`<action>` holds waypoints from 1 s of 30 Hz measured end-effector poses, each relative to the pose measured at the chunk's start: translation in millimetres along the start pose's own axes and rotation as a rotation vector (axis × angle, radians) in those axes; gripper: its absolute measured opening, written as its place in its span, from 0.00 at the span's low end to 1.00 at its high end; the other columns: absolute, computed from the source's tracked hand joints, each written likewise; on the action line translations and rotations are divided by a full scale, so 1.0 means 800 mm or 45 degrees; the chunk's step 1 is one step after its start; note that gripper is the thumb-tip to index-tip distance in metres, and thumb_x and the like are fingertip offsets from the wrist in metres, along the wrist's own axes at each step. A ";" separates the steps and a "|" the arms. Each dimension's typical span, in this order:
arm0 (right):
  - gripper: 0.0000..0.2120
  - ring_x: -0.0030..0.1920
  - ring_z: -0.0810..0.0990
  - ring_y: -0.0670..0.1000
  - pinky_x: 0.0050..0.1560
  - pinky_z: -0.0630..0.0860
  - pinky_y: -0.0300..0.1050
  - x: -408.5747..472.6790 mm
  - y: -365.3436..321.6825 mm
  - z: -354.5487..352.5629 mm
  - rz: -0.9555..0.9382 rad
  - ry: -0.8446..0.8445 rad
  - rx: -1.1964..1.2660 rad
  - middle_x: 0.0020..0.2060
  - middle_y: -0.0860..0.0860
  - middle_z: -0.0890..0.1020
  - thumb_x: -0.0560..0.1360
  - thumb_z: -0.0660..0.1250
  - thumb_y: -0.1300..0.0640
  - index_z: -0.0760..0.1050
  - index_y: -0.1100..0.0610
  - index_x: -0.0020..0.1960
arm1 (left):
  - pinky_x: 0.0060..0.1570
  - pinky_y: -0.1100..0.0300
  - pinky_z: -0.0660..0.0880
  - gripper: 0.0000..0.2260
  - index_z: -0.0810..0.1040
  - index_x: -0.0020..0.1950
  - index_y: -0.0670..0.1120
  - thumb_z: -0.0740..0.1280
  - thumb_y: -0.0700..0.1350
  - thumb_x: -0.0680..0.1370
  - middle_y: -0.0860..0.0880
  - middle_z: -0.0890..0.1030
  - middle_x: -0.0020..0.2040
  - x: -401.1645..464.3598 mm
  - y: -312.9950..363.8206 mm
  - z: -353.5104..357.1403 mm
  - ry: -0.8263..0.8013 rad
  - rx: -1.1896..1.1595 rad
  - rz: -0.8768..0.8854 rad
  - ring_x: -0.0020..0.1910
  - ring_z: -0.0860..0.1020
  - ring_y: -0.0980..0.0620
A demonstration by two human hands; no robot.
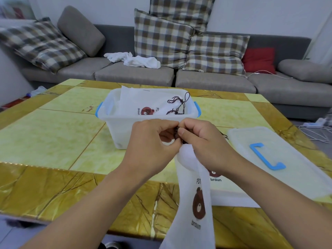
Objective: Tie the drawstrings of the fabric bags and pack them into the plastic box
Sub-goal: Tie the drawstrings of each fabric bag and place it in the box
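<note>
A white fabric bag (pixel 197 209) with a brown bear print hangs down from my hands, its neck gathered. My left hand (pixel 152 139) and my right hand (pixel 199 141) meet in front of the box, and both pinch the bag's dark drawstring (pixel 177 132) between fingers and thumb. The translucent plastic box (pixel 125 126) with blue handles stands on the table just beyond my hands. Inside it lie tied bear-print bags (pixel 143 103) with dark cords on top. Another bear-print bag (pixel 231 187) lies flat on the table under my right forearm.
The box lid (pixel 287 159) with a blue handle lies on the table to the right. The yellow marble table (pixel 53 141) ends at a near edge below my forearms. A grey sofa (pixel 134 74) with checked cushions stands behind, white cloth on its seat.
</note>
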State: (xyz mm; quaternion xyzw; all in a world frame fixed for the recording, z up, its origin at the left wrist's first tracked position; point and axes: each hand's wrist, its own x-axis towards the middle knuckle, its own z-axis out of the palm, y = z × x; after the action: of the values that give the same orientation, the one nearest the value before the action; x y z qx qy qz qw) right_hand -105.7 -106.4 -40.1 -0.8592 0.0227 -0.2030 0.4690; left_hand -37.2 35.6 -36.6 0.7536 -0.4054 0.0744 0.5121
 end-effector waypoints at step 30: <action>0.10 0.39 0.73 0.52 0.41 0.73 0.51 0.005 0.011 -0.011 -0.397 -0.027 -0.653 0.38 0.49 0.76 0.79 0.56 0.56 0.74 0.57 0.46 | 0.40 0.61 0.76 0.11 0.78 0.42 0.42 0.67 0.47 0.81 0.49 0.76 0.35 0.007 -0.008 0.002 -0.430 -0.799 -0.771 0.35 0.74 0.52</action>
State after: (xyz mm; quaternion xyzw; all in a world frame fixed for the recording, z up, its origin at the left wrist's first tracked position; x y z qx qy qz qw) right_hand -104.0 -119.1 -41.6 -0.9448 -0.0638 -0.2514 0.2001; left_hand -29.3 32.4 -38.8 0.6483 -0.2477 -0.3283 0.6407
